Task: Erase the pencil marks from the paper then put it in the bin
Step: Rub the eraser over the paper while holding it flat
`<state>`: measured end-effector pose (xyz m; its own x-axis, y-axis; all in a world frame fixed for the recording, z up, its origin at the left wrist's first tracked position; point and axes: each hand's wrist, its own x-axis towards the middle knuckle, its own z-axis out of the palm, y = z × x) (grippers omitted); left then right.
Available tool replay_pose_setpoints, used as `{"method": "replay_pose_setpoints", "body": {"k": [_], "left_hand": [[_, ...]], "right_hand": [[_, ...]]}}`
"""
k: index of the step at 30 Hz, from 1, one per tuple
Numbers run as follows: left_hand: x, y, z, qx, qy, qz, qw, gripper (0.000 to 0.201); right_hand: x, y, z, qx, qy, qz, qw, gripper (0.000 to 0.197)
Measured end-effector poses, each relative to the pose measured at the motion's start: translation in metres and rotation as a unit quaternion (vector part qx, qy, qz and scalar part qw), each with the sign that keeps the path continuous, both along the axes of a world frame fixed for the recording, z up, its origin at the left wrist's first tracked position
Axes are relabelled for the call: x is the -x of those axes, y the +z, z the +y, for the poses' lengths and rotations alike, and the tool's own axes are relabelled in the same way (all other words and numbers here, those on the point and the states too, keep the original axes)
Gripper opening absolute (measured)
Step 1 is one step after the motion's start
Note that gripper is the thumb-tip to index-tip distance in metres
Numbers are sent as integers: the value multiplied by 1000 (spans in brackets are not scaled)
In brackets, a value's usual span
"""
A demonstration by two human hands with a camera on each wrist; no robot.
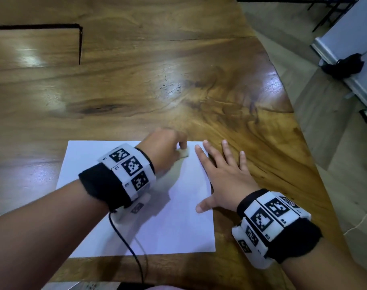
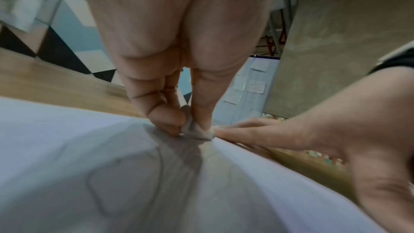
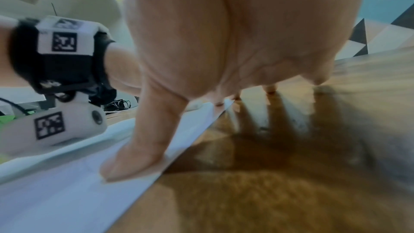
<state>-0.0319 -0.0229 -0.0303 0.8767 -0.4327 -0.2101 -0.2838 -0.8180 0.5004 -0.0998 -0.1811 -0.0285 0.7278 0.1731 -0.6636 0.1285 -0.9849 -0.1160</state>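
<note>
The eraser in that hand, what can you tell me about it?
The eraser is a small, pale, off-white lump with rounded, worn-looking edges, seemingly soft rubber. The left hand pinches it between thumb and fingers, so only its lower end shows. That end presses on the white paper near the sheet's far right corner, on the wooden table. The right hand, spread flat across the paper's right edge, has a fingertip just beside it; whether they touch is unclear.
</note>
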Motion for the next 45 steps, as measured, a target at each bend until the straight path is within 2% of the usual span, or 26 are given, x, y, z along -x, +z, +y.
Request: {"method": "replay_pose_setpoints", "body": {"k": [7, 9, 12, 14, 17, 21, 23, 26, 28, 30, 33, 35, 37, 41, 45], "left_hand": [[56, 0, 23, 0, -113, 33, 993, 12], [42, 4, 18, -14, -99, 32, 994, 12], [7, 5, 4, -7, -21, 17, 1000, 14], [0, 2, -2, -15, -6, 2, 1000, 15], [26, -1, 8, -3, -51, -13, 999, 4], [55, -2, 20, -1, -116, 31, 993, 10], [42, 2, 16, -9, -104, 19, 994, 12], [9, -2, 2, 6, -25, 5, 1000, 15], [1, -4, -5, 1, 0, 3, 1000, 13], [15, -4, -3, -2, -24, 1, 1000, 8], [53, 0, 9, 9, -118, 25, 993, 6], [62, 3, 13, 12, -135, 51, 989, 8], [49, 5, 10, 0, -118, 47, 992, 8], [0, 7, -6, -3, -2, 16, 1000, 14], [7, 8, -4, -12, -7, 26, 1000, 10]], "right_hand": [[0, 1, 1, 2, -1, 5, 1000, 136], [0, 2, 1, 2, -2, 5, 1000, 136], [0, 2, 1, 3, -2, 2, 1000, 136], [0, 1, 1, 6, -1, 3, 1000, 136], [0, 0, 1, 7, 3, -2, 1000, 136], [0, -1, -1, -1, -1, 2, 1000, 137], [0, -1, -1, -1, -1, 4, 1000, 137], [-1, 0, 0, 2, -3, 10, 1000, 136], [-1, 0, 0, 4, -4, 14, 1000, 136], [-1, 0, 0, 3, -4, 14, 1000, 136], [0, -1, -1, -1, -4, 10, 1000, 137], [1, -1, -1, -3, -4, 6, 1000, 137], [1, -1, -1, -5, -2, 2, 1000, 137], [0, -1, 0, -3, -2, 1, 1000, 137], [1, 0, 0, 1, -2, 1, 1000, 136]]}}
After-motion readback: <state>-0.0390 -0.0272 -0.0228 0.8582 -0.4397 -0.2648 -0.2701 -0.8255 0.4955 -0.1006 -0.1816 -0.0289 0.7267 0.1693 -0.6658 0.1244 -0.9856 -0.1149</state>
